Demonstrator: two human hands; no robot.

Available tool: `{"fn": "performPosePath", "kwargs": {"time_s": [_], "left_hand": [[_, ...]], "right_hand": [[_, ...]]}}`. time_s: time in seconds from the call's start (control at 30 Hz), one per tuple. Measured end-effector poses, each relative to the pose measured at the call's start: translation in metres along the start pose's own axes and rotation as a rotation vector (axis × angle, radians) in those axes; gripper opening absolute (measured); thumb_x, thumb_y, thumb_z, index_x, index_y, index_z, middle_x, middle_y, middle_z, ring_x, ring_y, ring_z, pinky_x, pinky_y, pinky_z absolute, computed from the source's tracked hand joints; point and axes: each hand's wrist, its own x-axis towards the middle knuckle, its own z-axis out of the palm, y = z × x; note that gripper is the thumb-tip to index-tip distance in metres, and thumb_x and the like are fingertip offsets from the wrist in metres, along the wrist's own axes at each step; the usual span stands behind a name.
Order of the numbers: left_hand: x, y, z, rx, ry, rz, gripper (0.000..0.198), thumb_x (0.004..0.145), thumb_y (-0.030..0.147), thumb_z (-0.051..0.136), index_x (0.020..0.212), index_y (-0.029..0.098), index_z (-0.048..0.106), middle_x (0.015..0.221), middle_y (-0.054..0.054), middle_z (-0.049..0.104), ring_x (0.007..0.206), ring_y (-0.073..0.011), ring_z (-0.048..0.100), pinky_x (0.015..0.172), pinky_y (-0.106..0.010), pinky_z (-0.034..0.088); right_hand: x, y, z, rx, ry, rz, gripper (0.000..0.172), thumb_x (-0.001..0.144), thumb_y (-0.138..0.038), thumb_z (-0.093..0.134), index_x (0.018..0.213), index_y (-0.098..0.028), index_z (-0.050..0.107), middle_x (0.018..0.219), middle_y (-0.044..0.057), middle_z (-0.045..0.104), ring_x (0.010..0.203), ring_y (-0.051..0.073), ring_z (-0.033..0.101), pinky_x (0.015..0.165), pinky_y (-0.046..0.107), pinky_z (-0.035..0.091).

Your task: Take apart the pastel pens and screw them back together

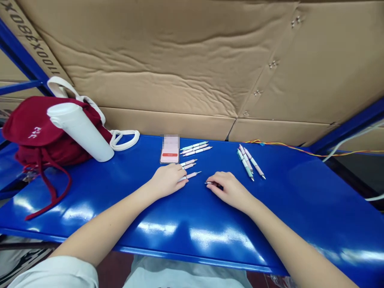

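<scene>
My left hand (171, 181) is closed around a pale pink pen (191, 175), whose thin bare point sticks out to the right. Two more pens (189, 163) lie just beyond those fingers, partly covered by the hand. A short gap to the right, my right hand (229, 190) pinches a small silvery piece (208, 183) between thumb and fingers; most of it is hidden. Past the left hand, several pastel pens (196, 149) lie side by side. Another group of pens (249, 163), pink and green, rests beyond my right hand with tips toward me.
A phone (169, 156) with a lit screen lies beyond my left hand. At the left, a white tumbler (82, 130) leans against a dark red backpack (24, 120). Cardboard (168, 52) walls the back of the blue table (150, 248). Thin wires (285, 144) run along the back right.
</scene>
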Motion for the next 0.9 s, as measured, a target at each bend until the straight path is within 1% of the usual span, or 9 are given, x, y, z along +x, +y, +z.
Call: {"fn": "performPosePath", "kwargs": {"time_s": [0.1,0.17,0.27,0.4,0.53,0.6,0.7,0.8,0.9], "left_hand": [[0.001,0.004,0.001,-0.031,0.057,0.010,0.029,0.088,0.043,0.052,0.103,0.020,0.062,0.101,-0.006,0.063,0.094,-0.0203,0.058,0.070,-0.027,0.048],[0.000,0.009,0.002,-0.084,0.103,0.054,0.030,0.089,0.045,0.051,0.107,0.022,0.061,0.103,-0.005,0.062,0.095,-0.0196,0.057,0.074,-0.028,0.048],[0.000,0.015,0.004,-0.165,0.154,0.160,0.025,0.094,0.037,0.043,0.101,0.022,0.062,0.100,-0.003,0.063,0.094,-0.0169,0.058,0.081,-0.028,0.047],[0.000,0.019,0.007,-0.213,0.135,0.227,0.025,0.095,0.031,0.040,0.096,0.021,0.064,0.095,-0.003,0.064,0.092,-0.0155,0.058,0.081,-0.028,0.046],[-0.001,0.021,0.009,-0.214,0.093,0.235,0.025,0.094,0.028,0.040,0.093,0.019,0.063,0.090,-0.003,0.064,0.086,-0.0153,0.057,0.077,-0.027,0.045],[0.000,0.021,0.010,-0.193,0.099,0.221,0.025,0.095,0.027,0.040,0.091,0.019,0.063,0.087,-0.003,0.064,0.083,-0.0157,0.056,0.075,-0.028,0.045],[0.001,0.020,0.011,-0.156,0.132,0.196,0.026,0.095,0.028,0.040,0.091,0.019,0.064,0.087,-0.004,0.064,0.083,-0.0166,0.055,0.075,-0.029,0.044],[0.002,0.019,0.013,-0.132,0.144,0.177,0.027,0.095,0.030,0.040,0.091,0.020,0.066,0.087,-0.005,0.064,0.083,-0.0176,0.054,0.074,-0.031,0.044],[0.003,0.018,0.015,-0.127,0.140,0.165,0.026,0.093,0.034,0.044,0.094,0.020,0.067,0.088,-0.005,0.064,0.085,-0.0195,0.053,0.075,-0.033,0.043]], "right_hand": [[0.002,-0.007,0.007,-0.012,0.010,0.002,0.019,0.091,-0.032,0.050,0.095,-0.022,0.066,0.083,0.004,0.066,0.078,0.018,0.059,0.074,0.032,0.037],[0.003,-0.011,0.010,-0.002,0.021,-0.010,0.021,0.092,-0.033,0.050,0.095,-0.022,0.067,0.084,0.004,0.067,0.079,0.017,0.059,0.074,0.032,0.036],[0.003,-0.013,0.014,0.010,0.023,-0.050,0.026,0.093,-0.037,0.046,0.094,-0.023,0.067,0.082,0.004,0.068,0.078,0.017,0.059,0.072,0.031,0.036],[0.003,-0.015,0.016,0.014,0.011,-0.071,0.031,0.094,-0.040,0.043,0.093,-0.023,0.068,0.079,0.004,0.067,0.075,0.016,0.058,0.071,0.031,0.035],[0.003,-0.017,0.014,0.011,-0.025,-0.071,0.030,0.095,-0.038,0.042,0.094,-0.023,0.068,0.078,0.004,0.066,0.077,0.017,0.057,0.072,0.031,0.034],[0.003,-0.015,0.011,0.005,-0.038,-0.072,0.028,0.094,-0.037,0.043,0.094,-0.023,0.068,0.079,0.004,0.066,0.078,0.017,0.058,0.073,0.032,0.034],[0.001,-0.005,0.006,-0.036,-0.014,-0.025,0.024,0.093,-0.034,0.047,0.096,-0.024,0.068,0.082,0.004,0.066,0.079,0.017,0.058,0.074,0.032,0.035],[-0.002,0.005,0.002,-0.092,0.011,0.024,0.022,0.090,-0.033,0.051,0.104,-0.025,0.066,0.090,0.005,0.064,0.085,0.020,0.057,0.076,0.034,0.037],[-0.003,0.003,0.001,-0.105,0.006,0.031,0.029,0.087,-0.034,0.053,0.113,-0.024,0.062,0.096,0.007,0.062,0.090,0.021,0.056,0.078,0.036,0.038]]}}
